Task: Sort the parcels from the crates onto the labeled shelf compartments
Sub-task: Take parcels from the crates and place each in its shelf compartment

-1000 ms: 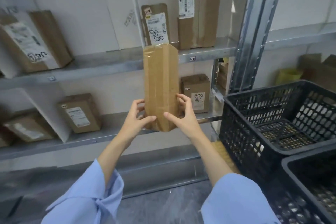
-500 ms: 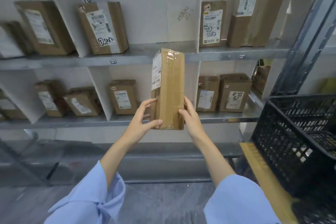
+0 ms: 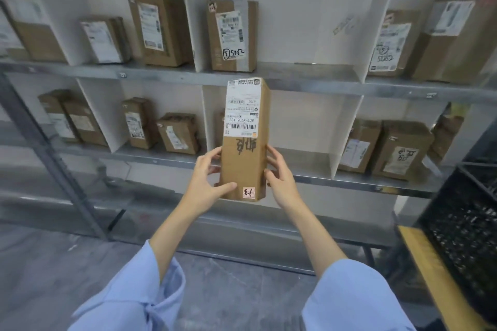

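**Parcel turned, label now faces camera**

Since half a second ago the parcel [image 3: 246,140] has rotated label-forward; held upright in front of the shelf [image 3: 309,80], resting on nothing; left hand [image 3: 207,183] grips its lower left edge, thumb on the front; right hand [image 3: 279,180] curls round the lower right edge; corner sticker [image 3: 248,192] possibly reads "1-3", blurry; crate [image 3: 462,223] far right.

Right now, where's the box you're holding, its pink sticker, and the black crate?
box [image 3: 242,169], head view, brown front face.
pink sticker [image 3: 248,192], head view, its middle.
black crate [image 3: 462,223], head view, mesh side wall.
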A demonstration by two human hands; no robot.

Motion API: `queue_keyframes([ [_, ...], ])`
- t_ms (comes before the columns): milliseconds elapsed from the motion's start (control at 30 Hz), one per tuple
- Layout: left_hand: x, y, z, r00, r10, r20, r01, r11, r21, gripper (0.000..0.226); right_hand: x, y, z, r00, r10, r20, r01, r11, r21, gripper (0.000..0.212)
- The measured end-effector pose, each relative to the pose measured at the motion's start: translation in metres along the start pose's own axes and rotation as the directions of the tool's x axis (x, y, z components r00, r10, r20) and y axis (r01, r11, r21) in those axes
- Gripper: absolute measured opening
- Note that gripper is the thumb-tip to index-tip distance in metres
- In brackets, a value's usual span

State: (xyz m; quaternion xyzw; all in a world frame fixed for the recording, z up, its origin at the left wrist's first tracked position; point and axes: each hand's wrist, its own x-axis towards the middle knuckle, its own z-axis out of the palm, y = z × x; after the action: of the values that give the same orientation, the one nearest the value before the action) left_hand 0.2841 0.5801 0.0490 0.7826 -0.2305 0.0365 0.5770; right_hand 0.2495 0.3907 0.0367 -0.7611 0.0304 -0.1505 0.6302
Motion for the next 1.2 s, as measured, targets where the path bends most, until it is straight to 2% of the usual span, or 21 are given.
queue_keyframes([
  [233,-0.014,-0.009,-0.034,1.0,0.004,-0.028,-0.004,1.0,-0.005,0.078,0.009,-0.014,0.032,0.992,0.046,0.114,-0.057,0.994,0.093,0.046],
  [433,-0.019,-0.008,-0.049,0.995,0.005,-0.102,-0.001,0.999,0.038,0.067,0.004,-0.016,0.041,0.972,-0.039,0.23,0.029,0.999,0.046,0.078],
  [567,-0.021,-0.006,-0.053,0.99,-0.02,-0.142,0.023,1.0,0.02,0.06,0.0,-0.01,0.04,0.961,-0.042,0.272,0.038,0.999,0.02,0.074],
  [767,-0.02,-0.002,-0.051,0.984,-0.021,-0.176,0.028,0.999,0.035,0.089,0.003,-0.008,0.038,0.948,-0.083,0.306,0.08,0.997,0.021,0.059],
  [933,-0.02,-0.004,-0.041,0.972,-0.012,-0.233,0.022,0.999,0.038,0.093,0.006,-0.015,0.031,0.952,-0.078,0.297,0.138,0.973,-0.187,0.061],
  [1033,-0.022,-0.002,-0.033,0.966,-0.029,-0.258,0.03,1.0,-0.001,0.094,0.008,-0.016,0.027,0.932,-0.087,0.353,0.19,0.944,-0.27,0.074],
  [1200,-0.02,0.001,-0.026,0.944,-0.066,-0.323,0.062,0.998,-0.024,0.105,0.011,-0.01,0.025,0.931,-0.162,0.327,0.225,0.96,-0.165,0.081],
])
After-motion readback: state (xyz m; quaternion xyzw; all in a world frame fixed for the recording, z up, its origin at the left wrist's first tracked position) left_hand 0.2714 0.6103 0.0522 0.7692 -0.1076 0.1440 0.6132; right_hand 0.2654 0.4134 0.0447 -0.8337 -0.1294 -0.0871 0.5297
